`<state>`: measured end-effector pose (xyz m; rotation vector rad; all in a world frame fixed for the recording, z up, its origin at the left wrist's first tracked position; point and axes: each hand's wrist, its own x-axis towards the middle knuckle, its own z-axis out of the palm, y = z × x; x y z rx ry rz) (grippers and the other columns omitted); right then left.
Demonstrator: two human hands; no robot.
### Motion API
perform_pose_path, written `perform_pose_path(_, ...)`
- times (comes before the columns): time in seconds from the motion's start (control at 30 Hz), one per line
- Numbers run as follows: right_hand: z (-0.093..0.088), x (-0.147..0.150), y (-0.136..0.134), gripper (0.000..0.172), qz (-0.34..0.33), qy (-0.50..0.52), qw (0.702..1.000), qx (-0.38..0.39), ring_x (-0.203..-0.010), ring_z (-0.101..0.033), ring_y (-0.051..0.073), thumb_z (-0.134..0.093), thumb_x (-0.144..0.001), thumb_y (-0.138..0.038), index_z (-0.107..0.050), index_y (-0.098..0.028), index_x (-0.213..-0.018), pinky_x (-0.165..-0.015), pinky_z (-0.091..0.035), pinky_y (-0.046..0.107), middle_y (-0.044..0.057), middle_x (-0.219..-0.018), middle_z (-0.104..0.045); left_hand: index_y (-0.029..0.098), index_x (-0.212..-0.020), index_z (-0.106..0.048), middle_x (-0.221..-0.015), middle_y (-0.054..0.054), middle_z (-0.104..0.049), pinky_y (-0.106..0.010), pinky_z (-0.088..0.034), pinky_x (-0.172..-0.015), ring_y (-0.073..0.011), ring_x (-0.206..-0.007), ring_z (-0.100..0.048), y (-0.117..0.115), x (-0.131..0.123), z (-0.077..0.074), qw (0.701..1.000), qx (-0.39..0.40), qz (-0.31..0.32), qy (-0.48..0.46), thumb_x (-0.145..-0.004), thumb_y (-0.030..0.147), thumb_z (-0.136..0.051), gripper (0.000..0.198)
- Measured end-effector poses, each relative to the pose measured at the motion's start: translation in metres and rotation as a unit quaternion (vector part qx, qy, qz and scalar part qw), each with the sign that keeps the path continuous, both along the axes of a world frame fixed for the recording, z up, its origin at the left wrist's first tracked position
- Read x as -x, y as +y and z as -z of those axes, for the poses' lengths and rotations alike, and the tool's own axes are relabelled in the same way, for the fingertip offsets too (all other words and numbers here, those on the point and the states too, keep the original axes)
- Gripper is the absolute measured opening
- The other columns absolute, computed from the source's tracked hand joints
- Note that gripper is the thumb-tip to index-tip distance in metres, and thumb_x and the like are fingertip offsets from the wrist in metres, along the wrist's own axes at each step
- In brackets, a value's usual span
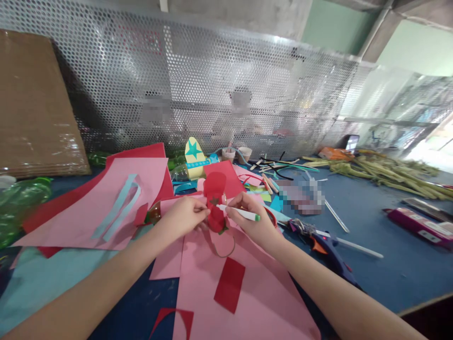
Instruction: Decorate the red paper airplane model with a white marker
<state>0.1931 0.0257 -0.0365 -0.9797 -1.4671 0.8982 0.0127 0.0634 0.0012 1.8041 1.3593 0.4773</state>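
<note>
My left hand (184, 215) is closed on the left side of a red paper tube (214, 200) that stands upright over pink paper (247, 293). My right hand (252, 219) pinches a white marker with a green cap (239, 213), held almost level, its tip touching the tube's front. A small green star shape shows on the tube near the tip. A red paper rectangle (230, 284) lies on the pink sheet in front of me.
Pink and red sheets (88, 208) with pale blue strips lie left. A blue glue gun (329, 248) rests right of my wrist. A yellow paper rocket (194, 158), small cups, sticks, green stalks (385, 172), cardboard (31, 108) and a perforated metal screen stand behind.
</note>
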Motion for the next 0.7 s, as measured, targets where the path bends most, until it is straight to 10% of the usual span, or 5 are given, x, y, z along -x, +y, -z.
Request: perform_pose_path(0.7, 0.0000, 0.0006, -0.0007, 0.020, -0.003, -0.046, 0.999, -0.010, -0.061, -0.049, 0.013, -0.060, -0.081, -0.036, -0.049, -0.021, -0.074, -0.058, -0.041, 0.027, -0.002, -0.068, -0.056, 0.018, -0.064, -0.063, -0.065, -0.004, -0.073, -0.028, -0.053, -0.057, -0.0206, -0.062, -0.070, -0.0042, -0.0028, -0.0058, 0.999, 0.035, -0.004, -0.018, -0.078, 0.023, -0.053, 0.019)
